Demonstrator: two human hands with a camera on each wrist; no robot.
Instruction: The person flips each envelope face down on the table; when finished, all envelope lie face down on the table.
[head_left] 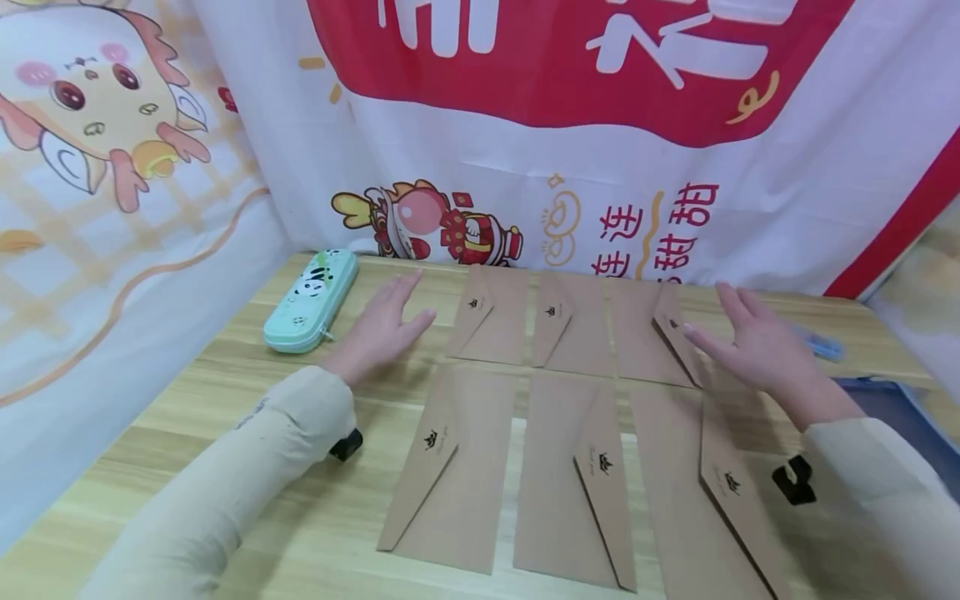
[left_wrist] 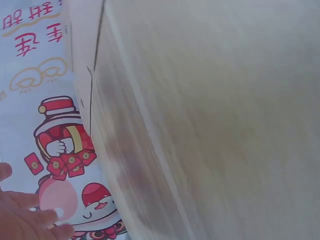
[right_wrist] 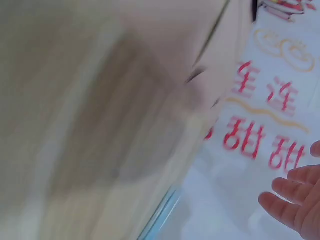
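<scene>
Several brown kraft envelopes with pointed flaps and small crown prints lie in two rows on the table in the head view. The far row has a left envelope (head_left: 510, 325), a middle envelope (head_left: 588, 337) and a right envelope (head_left: 637, 333). Nearer are three more, among them a near left envelope (head_left: 480, 467) and a near middle envelope (head_left: 547, 483). My left hand (head_left: 382, 321) hovers left of the far row, fingers extended and holding nothing. At the other side my right hand (head_left: 772, 350) is likewise spread, its thumb near the far right envelope; whether they touch, I cannot tell.
A mint-green panda pencil case (head_left: 311, 304) lies at the back left. On the right are a small blue item (head_left: 825, 343) and a dark blue pouch (head_left: 900, 417). A printed cloth (head_left: 465, 125) hangs behind the wooden table (head_left: 315, 517).
</scene>
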